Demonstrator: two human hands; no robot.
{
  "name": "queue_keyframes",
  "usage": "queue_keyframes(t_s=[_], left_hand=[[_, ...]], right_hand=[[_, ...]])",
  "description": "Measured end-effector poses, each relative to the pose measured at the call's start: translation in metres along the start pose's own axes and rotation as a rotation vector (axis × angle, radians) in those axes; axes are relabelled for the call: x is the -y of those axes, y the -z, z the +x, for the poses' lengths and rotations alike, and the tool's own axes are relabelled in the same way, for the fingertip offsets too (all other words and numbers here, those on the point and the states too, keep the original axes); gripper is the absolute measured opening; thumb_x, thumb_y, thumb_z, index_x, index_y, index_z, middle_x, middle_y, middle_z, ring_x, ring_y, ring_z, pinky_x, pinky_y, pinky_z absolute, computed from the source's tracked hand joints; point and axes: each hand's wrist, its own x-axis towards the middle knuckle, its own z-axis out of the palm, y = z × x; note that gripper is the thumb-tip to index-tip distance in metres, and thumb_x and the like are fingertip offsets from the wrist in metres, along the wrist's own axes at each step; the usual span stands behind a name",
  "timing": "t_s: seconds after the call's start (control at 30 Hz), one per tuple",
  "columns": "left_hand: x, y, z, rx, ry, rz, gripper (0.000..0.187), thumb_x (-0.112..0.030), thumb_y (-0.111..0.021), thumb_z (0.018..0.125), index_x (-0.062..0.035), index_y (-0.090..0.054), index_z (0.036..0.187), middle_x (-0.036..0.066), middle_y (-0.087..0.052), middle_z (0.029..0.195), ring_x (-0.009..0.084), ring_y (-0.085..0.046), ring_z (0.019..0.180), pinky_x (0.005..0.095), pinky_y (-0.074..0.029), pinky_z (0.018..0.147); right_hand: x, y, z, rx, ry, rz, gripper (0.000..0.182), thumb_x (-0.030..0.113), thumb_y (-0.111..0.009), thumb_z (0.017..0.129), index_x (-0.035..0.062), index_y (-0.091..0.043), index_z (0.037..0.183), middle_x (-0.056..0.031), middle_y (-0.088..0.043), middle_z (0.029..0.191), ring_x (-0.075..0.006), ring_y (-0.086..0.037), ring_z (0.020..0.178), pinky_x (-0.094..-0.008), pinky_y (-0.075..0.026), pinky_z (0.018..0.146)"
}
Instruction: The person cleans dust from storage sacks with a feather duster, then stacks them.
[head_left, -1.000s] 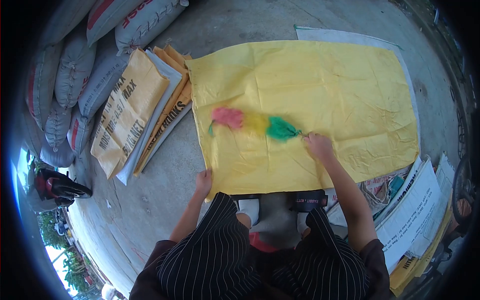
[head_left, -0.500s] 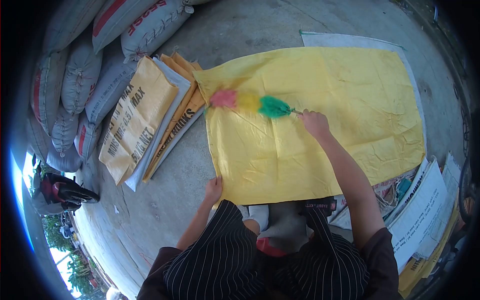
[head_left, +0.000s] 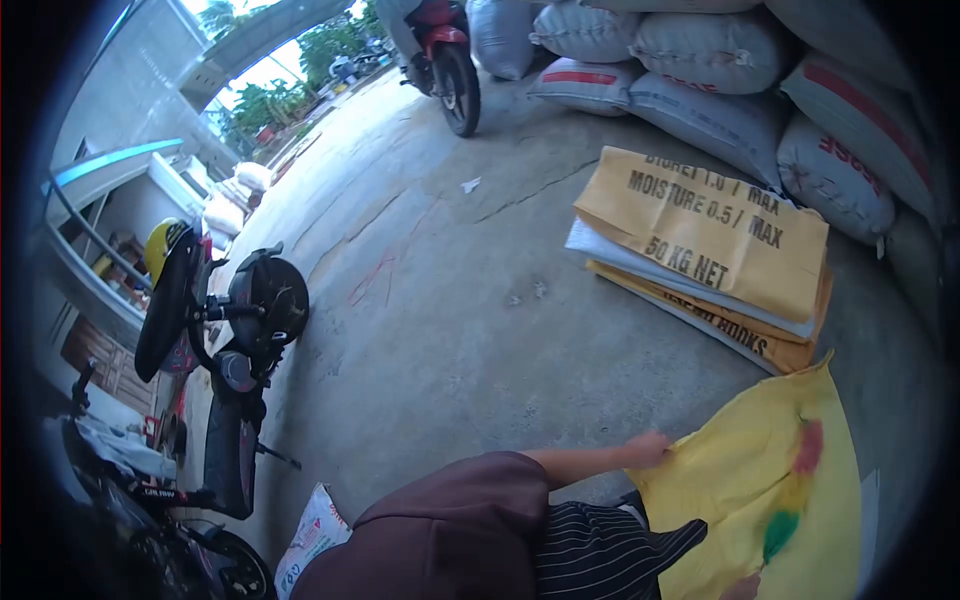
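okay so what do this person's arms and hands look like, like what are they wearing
The left hand is bare, with no glove, and the forearm behind it is uncovered. A short dark maroon sleeve covers the upper arm and shoulder. Below it shows black cloth with thin white pinstripes. The right hand is barely in view.

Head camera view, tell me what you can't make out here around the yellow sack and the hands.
- Right hand: out of view past the bottom edge, so its grip cannot be told.
- Left hand: at the yellow sack edge; fingers too small to tell whether they pinch it.
- Duster: a blurred red, yellow and green streak, handle cut off.
- Stack of flat sacks: lower sacks' print covered by the top one.
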Motion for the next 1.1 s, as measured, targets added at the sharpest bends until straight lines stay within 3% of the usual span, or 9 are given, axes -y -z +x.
queue_keyframes(t_s=[0.23,0.3,0.37,0.43,0.53,0.6,0.73,0.8,1.1], left_hand=[[0.045,0.006,-0.048,-0.150,-0.038,-0.139,0.018,-0.016,-0.059,0.070,-0.0011,-0.063,0.078,0.019,-0.061,0.075,0.0361,-0.060,0.077,0.0448,-0.048,0.066],[0.060,0.012,-0.046,-0.072,0.104,-0.081,0.014,-0.012,-0.061,0.062,-0.0009,-0.064,0.070,0.019,-0.061,0.072,0.0353,-0.060,0.074,0.0441,-0.048,0.064],[0.070,0.017,-0.039,-0.206,0.014,-0.010,0.013,-0.010,-0.063,0.056,0.0000,-0.063,0.064,0.019,-0.061,0.070,0.0346,-0.060,0.068,0.0429,-0.047,0.058],[0.091,-0.015,0.016,-0.549,-0.313,0.092,0.012,-0.009,-0.063,0.055,0.0007,-0.062,0.062,0.019,-0.059,0.065,0.0356,-0.058,0.060,0.0425,-0.045,0.054],[0.064,0.029,0.010,-0.779,-0.291,-0.252,0.015,-0.012,-0.066,0.053,0.0002,-0.061,0.059,0.018,-0.059,0.064,0.0362,-0.054,0.056,0.0413,-0.044,0.052],[0.036,0.081,-0.045,-0.499,-0.172,-0.424,0.020,-0.017,-0.070,0.053,-0.0005,-0.060,0.059,0.017,-0.059,0.067,0.0371,-0.053,0.058,0.0408,-0.044,0.052],[0.017,0.085,-0.064,-0.790,0.010,-0.339,0.026,-0.022,-0.073,0.054,-0.0016,-0.065,0.068,0.016,-0.063,0.079,0.0345,-0.059,0.068,0.0396,-0.048,0.055],[0.015,0.097,-0.083,-0.286,-0.236,-0.434,0.058,-0.047,-0.054,0.074,-0.0029,-0.052,0.112,0.024,-0.056,0.103,0.0372,-0.053,0.093,0.0482,-0.040,0.081],[0.014,0.055,-0.068,-0.059,-0.202,-0.202,0.048,-0.038,-0.061,0.068,-0.0028,-0.058,0.100,0.021,-0.059,0.097,0.0357,-0.057,0.087,0.0450,-0.044,0.074]], right_hand=[[0.147,0.057,0.027,-0.071,0.259,0.184,0.027,0.026,-0.046,0.087,0.0032,-0.053,0.073,-0.0167,-0.056,0.060,-0.0328,-0.054,0.053,-0.0436,-0.041,0.049],[0.201,0.060,0.035,-0.045,0.374,0.252,0.028,0.026,-0.047,0.087,0.0031,-0.053,0.073,-0.0166,-0.056,0.060,-0.0327,-0.054,0.053,-0.0435,-0.041,0.049],[0.250,0.066,0.038,-0.002,0.480,0.303,0.028,0.026,-0.047,0.087,0.0030,-0.053,0.073,-0.0166,-0.056,0.060,-0.0325,-0.054,0.053,-0.0434,-0.041,0.049],[0.293,0.070,0.035,0.048,0.573,0.337,0.028,0.026,-0.047,0.087,0.0028,-0.053,0.072,-0.0166,-0.056,0.060,-0.0324,-0.054,0.053,-0.0433,-0.041,0.049],[0.349,0.068,0.024,0.123,0.678,0.367,0.028,0.026,-0.047,0.087,0.0026,-0.053,0.072,-0.0166,-0.056,0.060,-0.0321,-0.054,0.053,-0.0431,-0.041,0.049],[0.377,0.066,0.015,0.183,0.735,0.369,0.028,0.026,-0.048,0.086,0.0025,-0.053,0.072,-0.0166,-0.056,0.060,-0.0320,-0.054,0.053,-0.0430,-0.041,0.049],[0.417,0.061,-0.002,0.268,0.788,0.362,0.029,0.026,-0.048,0.086,0.0023,-0.053,0.071,-0.0166,-0.056,0.060,-0.0317,-0.054,0.053,-0.0427,-0.041,0.049],[0.429,0.059,-0.007,0.295,0.800,0.360,0.029,0.026,-0.048,0.086,0.0021,-0.053,0.071,-0.0166,-0.056,0.060,-0.0316,-0.054,0.053,-0.0426,-0.041,0.049],[0.439,0.060,-0.005,0.359,0.808,0.329,0.030,0.027,-0.049,0.085,0.0015,-0.053,0.070,-0.0166,-0.056,0.060,-0.0309,-0.054,0.052,-0.0421,-0.041,0.049]])
